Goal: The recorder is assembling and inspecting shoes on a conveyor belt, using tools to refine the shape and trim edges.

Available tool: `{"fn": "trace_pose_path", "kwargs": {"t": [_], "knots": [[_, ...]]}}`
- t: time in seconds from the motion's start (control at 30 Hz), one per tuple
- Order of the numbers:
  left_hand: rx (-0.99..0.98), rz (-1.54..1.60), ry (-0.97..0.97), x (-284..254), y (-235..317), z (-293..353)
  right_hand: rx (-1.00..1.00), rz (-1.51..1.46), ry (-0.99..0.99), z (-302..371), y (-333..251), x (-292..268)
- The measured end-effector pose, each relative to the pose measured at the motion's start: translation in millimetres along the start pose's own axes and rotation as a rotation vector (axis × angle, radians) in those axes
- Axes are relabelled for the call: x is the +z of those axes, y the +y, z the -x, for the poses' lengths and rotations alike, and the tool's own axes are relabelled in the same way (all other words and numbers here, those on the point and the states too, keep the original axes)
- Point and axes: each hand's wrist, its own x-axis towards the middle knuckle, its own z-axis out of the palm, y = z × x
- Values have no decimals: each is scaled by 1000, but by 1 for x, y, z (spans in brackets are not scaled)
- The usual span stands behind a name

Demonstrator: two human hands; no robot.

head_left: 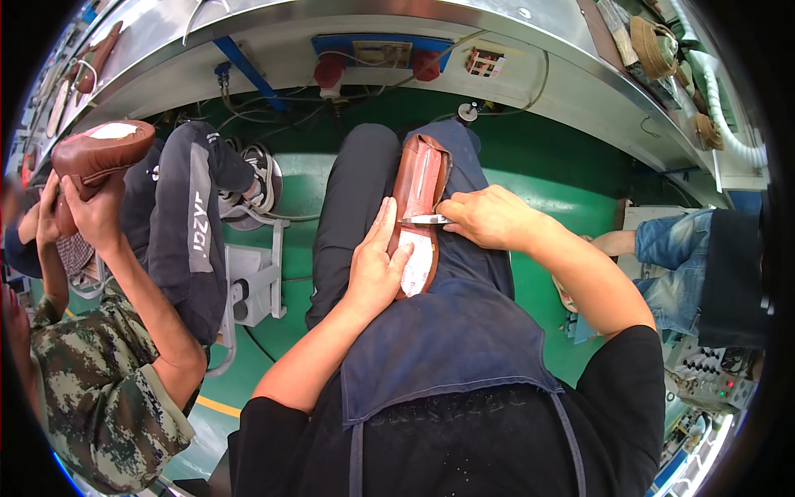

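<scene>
A brown leather shoe (421, 178) lies lengthwise on my lap with its underside up. A white patch (416, 267) covers the end nearer me, and the far part of the underside is reddish brown. My left hand (378, 263) grips the shoe from the left, fingers stretched along its edge and thumb over the white patch. In my right hand (483, 217) is a slim silver blade-like tool (425, 219), held across the middle of the shoe. The fingers hide its handle, so its exact kind is unclear.
At the left, a co-worker's hands (93, 203) hold up another brown shoe (103, 153). A metal-edged workbench (273, 31) curves across the far side, with sockets and cables below. Another person's jeans-clad leg (667, 248) is at the right. A grey metal stool frame (255, 273) stands left of my legs.
</scene>
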Motion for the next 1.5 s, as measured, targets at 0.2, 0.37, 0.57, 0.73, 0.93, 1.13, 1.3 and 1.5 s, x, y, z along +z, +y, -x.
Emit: {"fn": "trace_pose_path", "kwargs": {"t": [0.2, 0.37, 0.57, 0.73, 0.93, 1.13, 1.3, 1.5], "knots": [[18, -3, -6, -1, -3, 1, -95, 194, 76, 2, -16, -10], [49, -72, -2, -2, -1, -1, -116, 258, 41, -3, -7, -16], [140, -254, 7, 1, 0, 1, -229, 66, 139, -12, 28, 9], [163, -349, 4, -2, 2, 2, -215, 51, 96, -8, 19, 0], [97, -533, -78, 0, 0, 5, 53, -30, -158, 12, 3, -32], [90, -602, -95, 5, -9, 7, 170, -200, -15, 12, -24, -36], [176, -345, 39, 4, -12, 10, -136, -291, 446, -3, -36, -3], [53, -319, 23, -1, -15, 11, 44, -68, 28, -5, -44, -3]]}}
